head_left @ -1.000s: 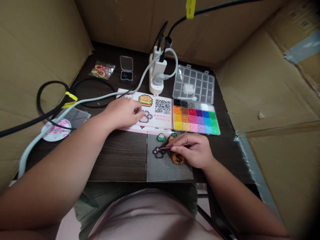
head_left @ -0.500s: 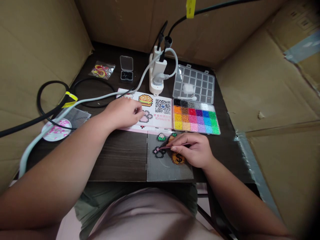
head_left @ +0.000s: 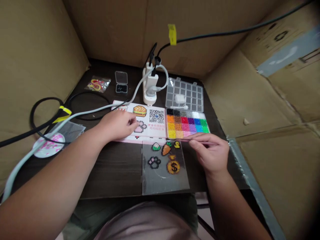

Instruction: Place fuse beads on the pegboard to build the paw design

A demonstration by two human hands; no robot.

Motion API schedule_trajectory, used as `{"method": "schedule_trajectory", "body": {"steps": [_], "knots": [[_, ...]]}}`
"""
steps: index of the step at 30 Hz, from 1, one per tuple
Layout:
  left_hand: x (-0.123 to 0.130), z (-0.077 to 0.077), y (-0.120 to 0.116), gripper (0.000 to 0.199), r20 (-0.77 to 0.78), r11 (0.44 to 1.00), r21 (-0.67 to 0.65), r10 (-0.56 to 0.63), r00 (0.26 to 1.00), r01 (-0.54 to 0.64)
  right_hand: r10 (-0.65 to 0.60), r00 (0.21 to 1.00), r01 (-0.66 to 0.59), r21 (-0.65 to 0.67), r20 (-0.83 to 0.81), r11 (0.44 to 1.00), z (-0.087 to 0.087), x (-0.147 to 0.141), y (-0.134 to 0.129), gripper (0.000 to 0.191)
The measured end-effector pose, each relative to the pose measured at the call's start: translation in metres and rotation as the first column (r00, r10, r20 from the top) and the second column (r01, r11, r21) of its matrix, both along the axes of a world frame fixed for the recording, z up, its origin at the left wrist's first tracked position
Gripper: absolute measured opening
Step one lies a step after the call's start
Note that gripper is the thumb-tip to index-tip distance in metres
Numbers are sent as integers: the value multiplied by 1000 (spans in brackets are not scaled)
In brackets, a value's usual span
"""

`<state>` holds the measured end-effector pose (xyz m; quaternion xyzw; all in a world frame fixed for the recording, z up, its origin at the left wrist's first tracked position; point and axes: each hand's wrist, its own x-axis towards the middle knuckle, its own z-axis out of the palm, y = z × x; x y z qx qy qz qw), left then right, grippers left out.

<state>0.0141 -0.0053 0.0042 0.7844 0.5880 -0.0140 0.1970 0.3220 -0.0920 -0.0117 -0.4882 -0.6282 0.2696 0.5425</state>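
Plainly, the right hand [head_left: 214,155] keeps a narrow grip on slim pinkish tweezers [head_left: 207,143], their long axis nearly level across the worktop [head_left: 112,176], tips pointing left by the bead box's [head_left: 185,121] near edge. Below and left lies the clear pegboard [head_left: 163,183], its long sides running away from the person. The left hand [head_left: 117,125] covers part of the booklet [head_left: 158,133]; I can't tell whether its curled fingers hold anything. A pale cable [head_left: 87,111] crosses the booklet's far-left corner.
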Motion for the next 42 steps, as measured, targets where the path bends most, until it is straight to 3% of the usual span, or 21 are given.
{"method": "schedule_trajectory", "body": {"steps": [2,5,12,16,31,36,42], "knots": [[0,1,0,32,6,1000,-21,7,1000,-7,-271,963,270,51,14,962,-2,17,4,14],[0,3,0,32,11,999,-43,16,1000,-16,-449,890,447,40,77,894,-2,29,8,16],[1,3,1,30,29,998,-42,47,998,-46,-423,873,439,-13,244,898,3,21,6,20],[2,3,1,31,28,997,-58,57,998,-55,-435,864,453,-12,254,892,3,20,5,26],[0,-1,2,31,26,999,-31,45,999,-44,-429,871,457,-72,239,887,2,19,6,17],[-1,0,2,32,24,999,-34,34,999,-33,-426,873,451,-64,237,890,1,19,6,23],[0,1,2,32,-3,999,-27,40,999,-40,-441,865,463,-42,237,885,2,18,6,16]]}}
